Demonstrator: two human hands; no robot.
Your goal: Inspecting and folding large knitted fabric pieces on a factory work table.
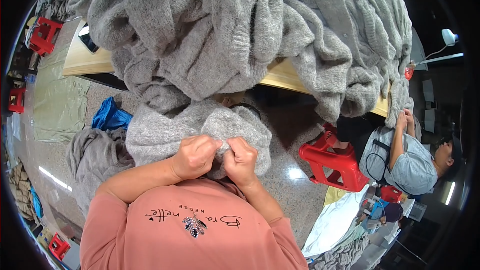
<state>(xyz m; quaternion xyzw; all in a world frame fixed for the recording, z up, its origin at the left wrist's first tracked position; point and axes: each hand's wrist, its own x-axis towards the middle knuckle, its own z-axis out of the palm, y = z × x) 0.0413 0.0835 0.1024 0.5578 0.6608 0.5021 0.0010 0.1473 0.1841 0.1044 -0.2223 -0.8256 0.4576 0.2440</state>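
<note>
A light grey knit sweater (pixel 157 132) lies bunched across my lap, below the table's edge. My left hand (pixel 196 157) is closed in a pinch over it, thumb and forefinger pressed together. Close beside it, my right hand (pixel 241 161) pinches too, its fingertips a short gap from the left ones. Between them shows a small bit of the grey knit; any thread or fine detail there is too small to make out. The sweater's lower part is hidden behind my hands and body.
A large heap of grey knitwear (pixel 200 35) covers the wooden table (pixel 87 60) and hangs over its front edge. A phone (pixel 87 39) lies at the table's left. More knitwear (pixel 97 157) and blue cloth (pixel 111 115) sit left. At right, a person (pixel 410 160) sits near a red stool (pixel 332 162).
</note>
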